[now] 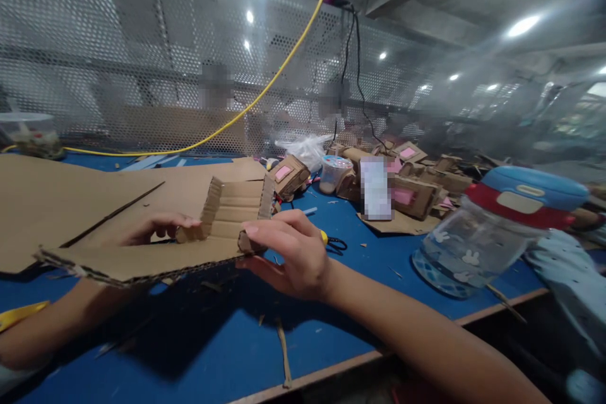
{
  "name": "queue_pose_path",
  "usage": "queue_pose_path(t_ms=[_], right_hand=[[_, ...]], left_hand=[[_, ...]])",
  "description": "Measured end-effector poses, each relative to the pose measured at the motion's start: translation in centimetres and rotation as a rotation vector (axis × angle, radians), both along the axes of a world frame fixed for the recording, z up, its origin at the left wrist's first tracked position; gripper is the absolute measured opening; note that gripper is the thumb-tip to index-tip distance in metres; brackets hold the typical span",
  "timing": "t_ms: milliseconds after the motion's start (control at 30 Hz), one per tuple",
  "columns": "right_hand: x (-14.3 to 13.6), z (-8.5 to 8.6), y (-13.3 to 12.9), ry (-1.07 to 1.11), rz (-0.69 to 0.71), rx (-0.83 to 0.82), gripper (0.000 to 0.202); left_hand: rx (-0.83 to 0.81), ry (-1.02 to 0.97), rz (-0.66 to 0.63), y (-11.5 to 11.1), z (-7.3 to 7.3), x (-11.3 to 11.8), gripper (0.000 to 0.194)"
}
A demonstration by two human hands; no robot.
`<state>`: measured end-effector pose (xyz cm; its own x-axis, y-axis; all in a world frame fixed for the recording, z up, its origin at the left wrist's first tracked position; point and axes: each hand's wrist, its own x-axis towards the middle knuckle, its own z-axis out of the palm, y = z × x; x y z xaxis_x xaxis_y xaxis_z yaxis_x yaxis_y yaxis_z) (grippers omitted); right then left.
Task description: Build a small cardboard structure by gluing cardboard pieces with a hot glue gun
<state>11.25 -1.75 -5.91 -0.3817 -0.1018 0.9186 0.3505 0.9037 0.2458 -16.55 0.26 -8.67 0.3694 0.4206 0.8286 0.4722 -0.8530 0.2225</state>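
A cut piece of corrugated cardboard is held up above the blue table, its back part creased and folded with raised side flaps and its flat end pointing left. My right hand pinches its right edge, the thumb and fingers at a small rounded cardboard bit. Behind the sheet, my left hand grips the left side, fingertips at another small rounded cardboard bit. The sheet hides part of the left hand and wrist.
Large flat cardboard covers the table's left. A clear bottle with blue and red lid stands right. Behind are a plastic cup, cardboard models with pink patches, and a yellow cable. Scraps lie on the blue table.
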Motion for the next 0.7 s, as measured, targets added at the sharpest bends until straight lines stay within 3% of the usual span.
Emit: queue_pose_path(t_ms=[167, 333, 500, 700], right_hand=[[0.1, 0.3, -0.1, -0.003, 0.016, 0.023, 0.030], [0.3, 0.4, 0.0, -0.016, -0.049, 0.018, 0.032], [0.4, 0.1, 0.1, -0.011, -0.171, 0.021, 0.026], [0.3, 0.0, 0.1, -0.008, -0.240, 0.053, 0.018]], left_hand=[[-0.115, -0.134, -0.131, 0.0, 0.0, -0.6, 0.022], [-0.072, 0.015, -0.267, 0.7, 0.5, -2.2, 0.033], [-0.111, -0.105, -0.201, -0.8, 1.0, -1.6, 0.027], [0.012, 0.012, -0.166, -1.9, 2.0, -1.0, 0.035]])
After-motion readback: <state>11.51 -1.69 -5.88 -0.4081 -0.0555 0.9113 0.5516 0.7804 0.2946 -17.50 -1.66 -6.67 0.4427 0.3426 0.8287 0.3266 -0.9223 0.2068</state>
